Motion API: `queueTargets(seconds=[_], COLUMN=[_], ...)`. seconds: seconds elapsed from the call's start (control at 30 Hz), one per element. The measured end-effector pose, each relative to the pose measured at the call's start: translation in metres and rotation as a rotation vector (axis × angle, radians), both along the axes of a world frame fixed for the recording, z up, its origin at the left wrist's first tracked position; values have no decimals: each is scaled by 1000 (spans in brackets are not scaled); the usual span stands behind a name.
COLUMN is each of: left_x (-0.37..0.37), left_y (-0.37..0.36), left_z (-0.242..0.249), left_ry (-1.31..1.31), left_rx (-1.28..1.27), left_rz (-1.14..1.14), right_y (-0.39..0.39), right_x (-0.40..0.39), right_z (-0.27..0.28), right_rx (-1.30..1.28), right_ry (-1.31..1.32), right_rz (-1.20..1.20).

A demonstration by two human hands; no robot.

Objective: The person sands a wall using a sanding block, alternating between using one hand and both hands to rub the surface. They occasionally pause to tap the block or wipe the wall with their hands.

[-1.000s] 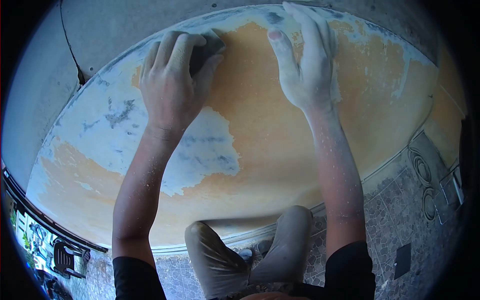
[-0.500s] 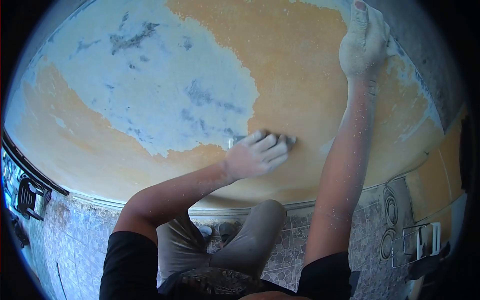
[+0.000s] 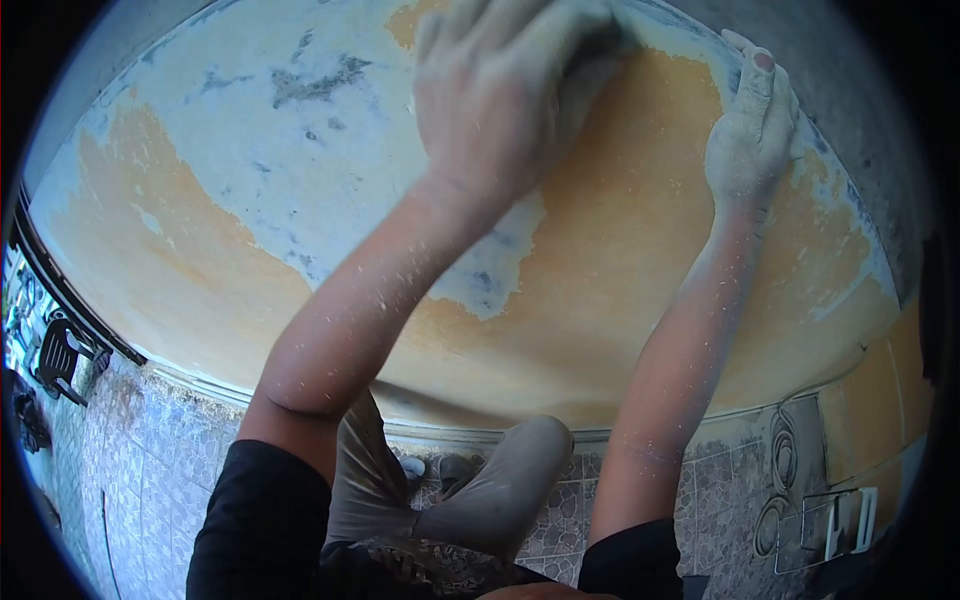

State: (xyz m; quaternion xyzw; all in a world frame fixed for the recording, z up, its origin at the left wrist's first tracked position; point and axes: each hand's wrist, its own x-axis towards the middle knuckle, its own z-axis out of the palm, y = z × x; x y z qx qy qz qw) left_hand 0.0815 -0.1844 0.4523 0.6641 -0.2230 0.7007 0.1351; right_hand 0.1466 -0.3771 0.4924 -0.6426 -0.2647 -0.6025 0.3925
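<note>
My left hand (image 3: 495, 100), dusty and slightly smeared by motion, is closed round a dark sanding block (image 3: 605, 45) at the top of the view. Most of the block is hidden by my fingers. It is against or very close to a large surface (image 3: 620, 270) of orange-tan paint with worn pale blue patches and dark grey marks. At the upper right, my right hand (image 3: 750, 150), coated in pale dust, lies on the edge of this surface. Its thumb is stretched out, its fingers reach toward the edge, and it holds nothing visible.
Below the surface is a patterned tile floor (image 3: 170, 470), with my bent knees (image 3: 500, 480) close to its lower edge. A dark plastic chair (image 3: 62, 360) stands far left. At lower right lie a coiled hose (image 3: 785, 450) and a white-and-metal frame (image 3: 850, 520).
My left hand has swept up across the surface with the sanding block, from the middle to the top. The view has shifted slightly; my right hand stays at the edge.
</note>
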Motion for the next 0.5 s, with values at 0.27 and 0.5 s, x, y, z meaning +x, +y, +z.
queueTargets(seconds=[0.27, 0.5], left_x=[-6, 8], left_y=[-2, 11], left_z=[-249, -31], left_ry=[224, -37], left_rx=[579, 39], left_rz=[39, 46], right_y=[-16, -12], right_x=[8, 2], right_z=[1, 0], right_rx=[-163, -131], right_ry=[-133, -75], right_rz=[-64, -74])
